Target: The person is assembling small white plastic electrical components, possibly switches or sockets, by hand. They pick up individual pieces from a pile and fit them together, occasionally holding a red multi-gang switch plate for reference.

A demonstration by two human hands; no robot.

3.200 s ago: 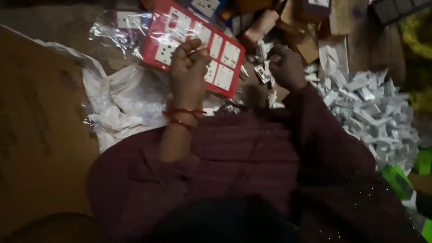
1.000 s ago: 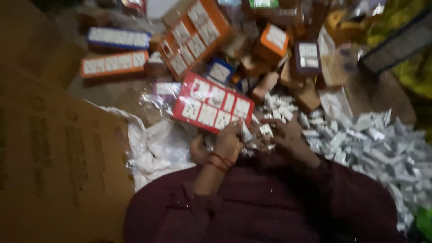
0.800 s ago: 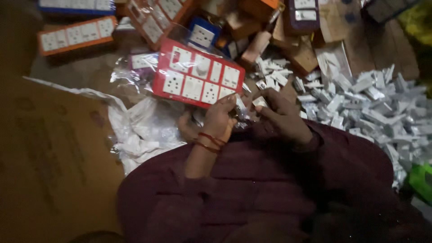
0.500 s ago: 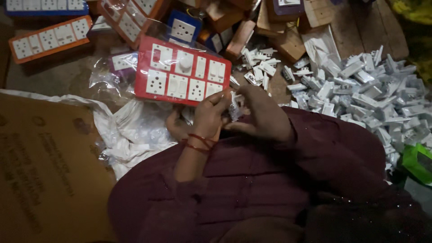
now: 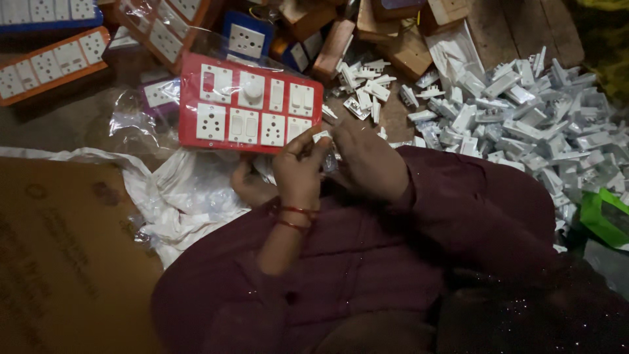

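2 hands, left hand and right hand, pinch 1 small white switch part together.

Glossy red plastic switch panel — crinkly, seemingly plastic wrap.

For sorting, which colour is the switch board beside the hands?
Red, with white switches and sockets; the switch board shows best in the head view.

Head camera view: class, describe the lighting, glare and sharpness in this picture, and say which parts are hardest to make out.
Head view: dim, warm light; the red switch board and pile of white parts are brightest. Glare glints off the clear plastic wrap. The left hand and right hand are softly blurred, so the small piece between them is unclear. The lower frame and dark sleeve sink into shadow.
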